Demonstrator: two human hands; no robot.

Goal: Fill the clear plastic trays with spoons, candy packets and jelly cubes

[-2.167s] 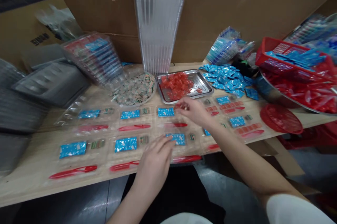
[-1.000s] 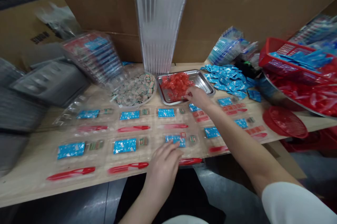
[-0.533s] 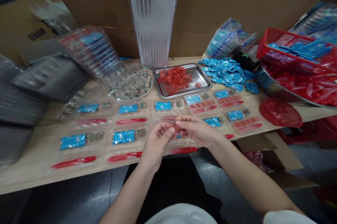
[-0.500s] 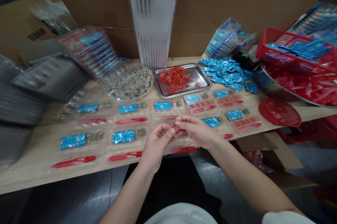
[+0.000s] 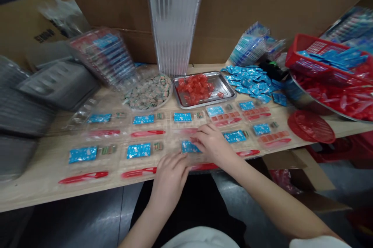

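A shiny blue foil packet [image 5: 189,146] lies in a clear plastic compartment tray [image 5: 186,133] on the pale wooden counter [image 5: 35,191]. The right hand [image 5: 214,145] curves just beside it, the left hand [image 5: 170,176] at the tray's near edge; neither grip's hold is clear.

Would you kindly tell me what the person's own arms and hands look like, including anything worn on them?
The left hand and right hand are bare, with no gloves, and no watch, ring or bracelet shows. The forearms are bare too. A white fabric sleeve shows at the right arm, and white clothing shows at the bottom of the view.
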